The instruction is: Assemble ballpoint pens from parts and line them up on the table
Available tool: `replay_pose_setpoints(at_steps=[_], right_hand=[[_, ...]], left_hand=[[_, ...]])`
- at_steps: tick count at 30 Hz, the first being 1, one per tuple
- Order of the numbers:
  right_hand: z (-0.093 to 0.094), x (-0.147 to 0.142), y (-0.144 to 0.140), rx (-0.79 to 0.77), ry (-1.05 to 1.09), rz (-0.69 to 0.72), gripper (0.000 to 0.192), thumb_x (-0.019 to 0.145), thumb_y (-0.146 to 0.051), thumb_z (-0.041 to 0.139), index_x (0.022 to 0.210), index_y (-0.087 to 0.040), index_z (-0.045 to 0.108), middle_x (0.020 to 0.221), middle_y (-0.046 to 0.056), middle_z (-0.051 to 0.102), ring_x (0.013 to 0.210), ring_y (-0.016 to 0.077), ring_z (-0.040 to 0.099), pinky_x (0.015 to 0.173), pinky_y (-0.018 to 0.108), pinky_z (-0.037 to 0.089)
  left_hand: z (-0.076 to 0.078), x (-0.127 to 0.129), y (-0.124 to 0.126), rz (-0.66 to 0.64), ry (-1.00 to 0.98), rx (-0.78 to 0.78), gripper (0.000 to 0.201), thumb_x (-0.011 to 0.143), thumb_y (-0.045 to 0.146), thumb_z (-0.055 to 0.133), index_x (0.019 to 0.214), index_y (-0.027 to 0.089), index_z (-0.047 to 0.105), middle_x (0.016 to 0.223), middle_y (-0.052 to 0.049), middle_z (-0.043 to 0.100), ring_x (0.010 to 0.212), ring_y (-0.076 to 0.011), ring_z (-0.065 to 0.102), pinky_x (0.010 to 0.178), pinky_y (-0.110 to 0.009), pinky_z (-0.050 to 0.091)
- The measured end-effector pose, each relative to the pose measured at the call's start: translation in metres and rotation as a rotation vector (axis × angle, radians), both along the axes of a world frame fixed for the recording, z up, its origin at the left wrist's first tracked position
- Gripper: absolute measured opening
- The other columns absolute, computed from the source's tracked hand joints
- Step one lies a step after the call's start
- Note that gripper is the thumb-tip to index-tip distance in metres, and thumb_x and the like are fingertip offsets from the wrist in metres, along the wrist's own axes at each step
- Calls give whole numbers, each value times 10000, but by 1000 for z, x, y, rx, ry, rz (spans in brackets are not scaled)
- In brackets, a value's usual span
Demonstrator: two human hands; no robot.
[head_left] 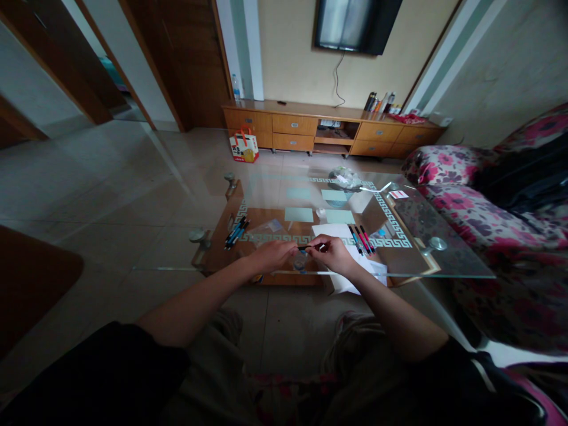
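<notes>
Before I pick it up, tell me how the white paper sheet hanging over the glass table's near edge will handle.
The white paper sheet probably feels light and floppy: its overhanging corner droops below the glass table edge. It may slide easily on smooth glass.

Pink floral sofa [461, 207]; white paper [332, 232]; pale green cards [299, 214]; glass table [399, 234], key-pattern border.

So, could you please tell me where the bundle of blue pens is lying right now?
In the head view, the blue pens lie on the glass table, to the left of the left hand and beside a clear plastic bag.
</notes>
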State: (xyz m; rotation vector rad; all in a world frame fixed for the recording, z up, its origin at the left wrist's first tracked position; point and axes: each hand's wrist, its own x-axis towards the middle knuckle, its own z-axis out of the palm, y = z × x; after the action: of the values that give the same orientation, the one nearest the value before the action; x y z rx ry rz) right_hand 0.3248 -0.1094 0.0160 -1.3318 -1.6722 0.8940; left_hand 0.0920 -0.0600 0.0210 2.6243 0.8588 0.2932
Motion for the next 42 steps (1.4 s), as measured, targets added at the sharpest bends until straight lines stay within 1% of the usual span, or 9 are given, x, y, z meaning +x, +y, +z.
replay_pose_setpoints(at_steps=[4,14,20,25,28,31,34,38,42], right_hand=[[0,1,0,4,-20,-7,320,774,-458,714,912,-171,745,810,60,719,698,159,620,600,263,478],[-3,3,2,-30,55,-27,321,761,-429,731,936,-160,722,823,55,720,610,127,568,568,257,447],[-6,12,6,-27,152,-42,352,755,-448,744,960,-164,704,895,67,724,710,148,612,648,273,480],[-1,16,9,-65,252,-165,418,740,-514,741,957,-160,692,846,61,704,675,141,585,600,263,464],[2,27,13,-36,261,-260,429,774,-532,694,981,-156,682,871,67,697,652,133,570,567,254,452],[2,46,16,56,160,-410,387,821,-484,642,1020,-154,679,919,73,705,681,144,593,610,267,476],[1,68,16,136,-111,-534,290,831,-377,625,1021,-170,697,942,67,728,717,165,626,686,297,493],[-4,86,14,138,-451,-508,244,825,-252,587,1018,-182,719,973,69,742,704,177,636,743,322,501],[-14,92,16,101,-607,-418,286,817,-183,560,1046,-188,731,1031,78,737,788,195,657,831,332,505]], left_hand=[[0,0,0,-5,-6,-29,303,1023,333,342,1011,204,616,883,-57,685,782,-191,643,654,-260,416],[-7,-2,2,-3,-11,-24,308,1032,350,316,1018,211,589,880,-51,683,785,-196,643,647,-266,414],[-1,-8,2,43,-20,-67,382,1042,410,271,1048,202,591,888,-61,682,781,-195,639,651,-270,421],[0,-9,1,88,-15,-39,387,1039,420,287,1054,201,605,902,-65,692,794,-201,642,672,-276,427],[-1,-8,1,107,-4,-8,386,1037,423,291,1041,202,607,889,-59,691,786,-198,640,663,-271,419],[-1,-8,1,112,13,-7,400,1037,439,276,1049,208,603,903,-58,691,790,-203,641,651,-274,412],[-2,-8,2,113,13,-20,407,1036,450,271,1064,216,602,920,-62,693,809,-213,643,667,-282,418],[-3,-8,2,128,21,-42,401,1031,452,284,1083,225,611,938,-67,698,829,-217,648,702,-288,434],[-2,-9,1,120,22,-44,401,1031,449,289,1099,225,614,941,-69,702,843,-219,652,713,-287,442]])
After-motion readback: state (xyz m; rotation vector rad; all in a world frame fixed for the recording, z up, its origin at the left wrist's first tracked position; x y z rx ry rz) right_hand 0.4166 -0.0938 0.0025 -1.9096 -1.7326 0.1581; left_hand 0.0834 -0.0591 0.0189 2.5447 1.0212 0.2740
